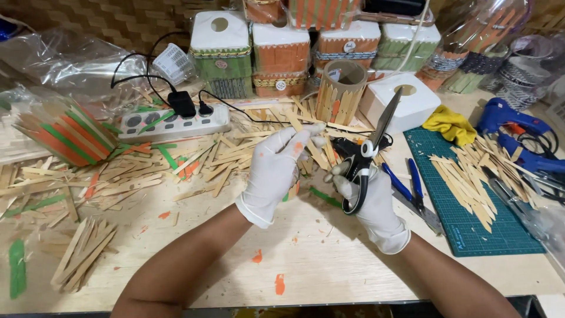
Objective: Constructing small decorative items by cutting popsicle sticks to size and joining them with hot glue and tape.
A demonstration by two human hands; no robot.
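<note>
Head view: both gloved hands meet over the middle of the wooden table (329, 265), craft sticks scattered all around.
Left hand (276, 171): fingers curl loosely around a thin wooden stick (306, 131), thumb and forefinger pinching it up near the tips; the stick slants up and away from the palm.
Right hand (368, 200): wrapped through the black-and-white handles of the scissors (368, 159), blades pointing up and away, apparently together or nearly so.
Where the stick sits: just left of the scissors, held in the air above the littered sticks.
Risk one: the fingertips on the stick lie near the blades, so a nick through the thin glove looks possible.
Risk two: a cut-off end could fly into the clutter and be lost among the offcuts.
Risk three: the power strip (176, 122) and its black cable run right through the loose sticks, so a sweeping hand could snag them.
Count, hands: two, both in white gloves.
Count, scissors: one pair in hand.
Count, blue-handled pliers (412, 188): one, at the edge of the green cutting mat (471, 232).
Count, glue guns (509, 118): two blue ones, I judge, partly overlapping.
Count, loose sticks: too many to number.
</note>
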